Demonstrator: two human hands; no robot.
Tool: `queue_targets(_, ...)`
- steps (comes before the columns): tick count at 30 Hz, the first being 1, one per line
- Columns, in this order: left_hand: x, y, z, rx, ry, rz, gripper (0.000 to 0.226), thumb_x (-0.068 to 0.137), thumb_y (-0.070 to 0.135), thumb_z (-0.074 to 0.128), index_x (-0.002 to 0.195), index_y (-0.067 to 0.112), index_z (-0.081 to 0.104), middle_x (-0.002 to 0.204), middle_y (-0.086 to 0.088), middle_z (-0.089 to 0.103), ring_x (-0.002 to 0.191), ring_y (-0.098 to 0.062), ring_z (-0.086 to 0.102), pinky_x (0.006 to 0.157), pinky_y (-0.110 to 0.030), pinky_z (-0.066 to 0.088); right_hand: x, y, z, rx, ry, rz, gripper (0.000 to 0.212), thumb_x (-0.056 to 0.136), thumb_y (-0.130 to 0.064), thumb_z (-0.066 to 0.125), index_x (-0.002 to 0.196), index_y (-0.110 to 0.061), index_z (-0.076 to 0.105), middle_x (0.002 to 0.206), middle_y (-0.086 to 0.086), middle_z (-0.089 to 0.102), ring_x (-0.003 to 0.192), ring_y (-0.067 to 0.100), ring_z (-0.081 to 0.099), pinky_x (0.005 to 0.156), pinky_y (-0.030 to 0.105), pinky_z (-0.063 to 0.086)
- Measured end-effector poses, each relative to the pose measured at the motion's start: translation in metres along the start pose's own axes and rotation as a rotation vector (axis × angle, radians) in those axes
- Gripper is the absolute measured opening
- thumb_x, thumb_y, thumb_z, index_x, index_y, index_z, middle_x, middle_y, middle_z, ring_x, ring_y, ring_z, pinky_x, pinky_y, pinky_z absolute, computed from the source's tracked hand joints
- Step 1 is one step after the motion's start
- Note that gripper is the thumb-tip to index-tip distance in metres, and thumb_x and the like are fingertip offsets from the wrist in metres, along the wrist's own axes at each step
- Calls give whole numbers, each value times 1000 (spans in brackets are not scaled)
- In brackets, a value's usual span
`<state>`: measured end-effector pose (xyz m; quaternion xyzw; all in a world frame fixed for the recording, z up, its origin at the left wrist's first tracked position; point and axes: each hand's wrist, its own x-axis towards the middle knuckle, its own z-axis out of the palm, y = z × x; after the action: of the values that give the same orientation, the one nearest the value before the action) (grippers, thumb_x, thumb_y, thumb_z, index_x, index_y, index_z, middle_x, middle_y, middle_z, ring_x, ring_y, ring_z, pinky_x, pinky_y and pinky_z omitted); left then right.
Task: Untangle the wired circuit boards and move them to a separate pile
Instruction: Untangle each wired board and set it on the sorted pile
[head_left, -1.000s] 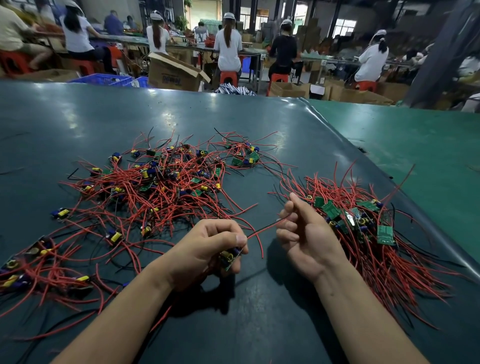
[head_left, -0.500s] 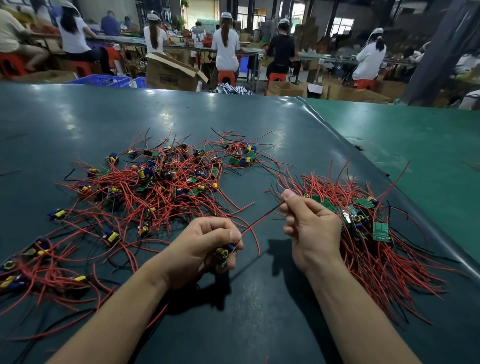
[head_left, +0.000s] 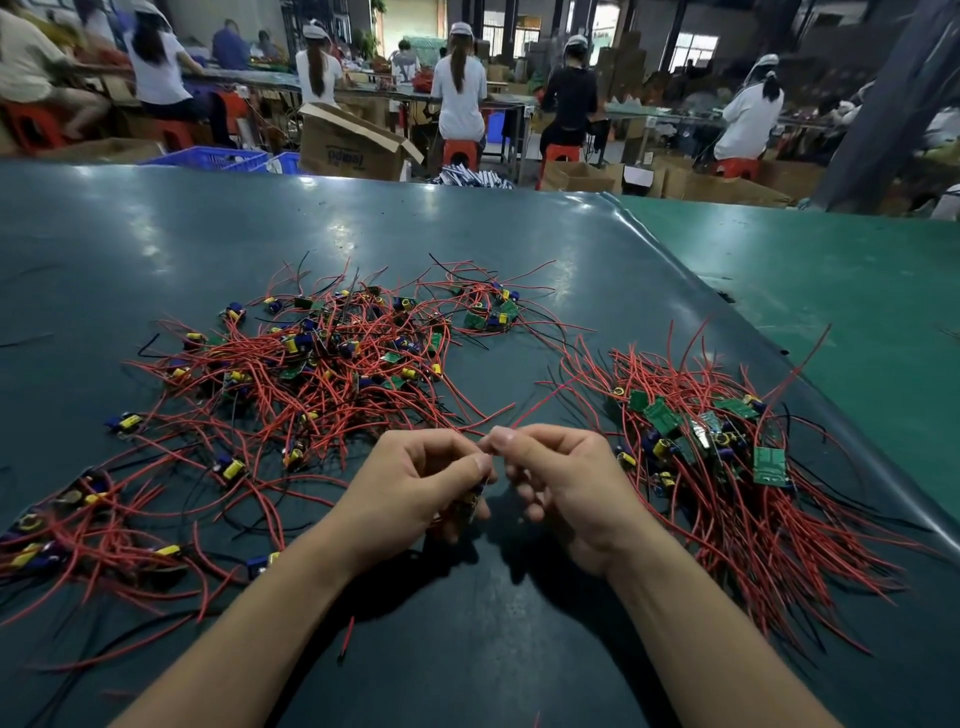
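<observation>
A tangled heap of small circuit boards with red and black wires sprawls over the left and middle of the dark table. A tidier pile of boards with their red wires lies at the right. My left hand is closed around one small board, mostly hidden by the fingers. My right hand sits right beside it, thumb and forefinger pinching that board's red wire, which runs up and to the right. The fingertips of both hands nearly touch.
The dark table mat ends at a raised fold on the right, beside a green surface. A loose red wire piece lies between my forearms. Several seated people work at benches beyond the far edge, among cardboard boxes.
My right hand has slid left along the wire and come close to my left hand. The left hand keeps hold of the board.
</observation>
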<state>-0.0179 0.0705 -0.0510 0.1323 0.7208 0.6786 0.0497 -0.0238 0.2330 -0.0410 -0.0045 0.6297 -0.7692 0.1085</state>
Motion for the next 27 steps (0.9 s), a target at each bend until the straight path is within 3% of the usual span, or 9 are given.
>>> queue_targets(3, 1, 2, 0, -36, -18, -13, 23, 92, 11, 60, 73, 14, 70, 58, -12, 66, 40, -15, 53, 39, -20, 42, 5, -4, -7, 156, 160, -65, 13, 85, -12, 70, 74, -5, 72, 51, -3, 49, 38, 4, 38, 33, 15, 28)
queue_targets(7, 2, 0, 1, -47, 178, 137, 19, 88, 23, 60, 78, 11, 70, 59, -8, 66, 34, -10, 46, 34, -16, 35, 8, -11, -19, 181, 352, -158, 22, 93, -26, 63, 81, -8, 66, 57, -2, 53, 38, 5, 44, 33, 16, 33)
queue_targets(10, 5, -2, 4, -4, 235, 245, 19, 88, 28, 58, 83, 13, 68, 65, 0, 68, 40, -3, 49, 40, -13, 37, -1, -1, -9, -79, 9, -61, 36, 78, -45, 64, 80, -10, 63, 56, -1, 58, 36, 11, 50, 31, 18, 38)
queue_targets(14, 4, -8, 3, 250, 197, 317, 23, 91, 27, 53, 90, 12, 71, 85, 1, 69, 80, -4, 64, 72, -18, 48, -6, 7, 6, -220, -245, -34, 19, 81, -33, 68, 80, -13, 65, 57, 1, 58, 39, 13, 54, 34, 21, 43)
queue_targets(16, 3, -8, 2, 230, 189, 321, 30, 93, 27, 48, 107, 13, 71, 95, 3, 71, 91, -3, 66, 78, -15, 48, -5, 7, 3, -217, -187, -67, 22, 90, -23, 66, 80, -4, 64, 54, 3, 57, 38, 13, 53, 34, 20, 42)
queue_targets(18, 3, -5, 0, 151, 159, 298, 34, 93, 26, 51, 119, 11, 67, 86, 13, 72, 76, 3, 65, 67, -8, 47, -4, 5, 0, -221, -122, -146, 26, 92, -18, 66, 77, 3, 64, 53, 7, 58, 36, 13, 51, 34, 20, 41)
queue_targets(20, 3, -3, -2, 197, 151, 301, 30, 89, 25, 59, 113, 11, 70, 72, 18, 70, 58, 5, 60, 57, -7, 43, -3, 3, -2, -184, -24, -278, 26, 88, -19, 70, 68, -3, 65, 53, 8, 59, 36, 13, 50, 35, 20, 40)
queue_targets(23, 4, 0, -11, 318, 237, 340, 12, 83, 29, 65, 88, 22, 74, 71, 7, 70, 61, 2, 60, 61, -11, 45, -2, -7, -12, -64, 142, -423, 28, 81, -28, 75, 64, -8, 67, 55, 8, 61, 38, 15, 51, 35, 22, 41)
queue_targets(27, 4, 0, -28, 404, 384, 357, 19, 87, 33, 62, 86, 19, 75, 70, 6, 69, 58, -3, 59, 54, -15, 44, -3, -15, -19, 81, 242, -535, 22, 87, -23, 69, 68, -13, 69, 63, 7, 66, 42, 15, 53, 36, 21, 41)
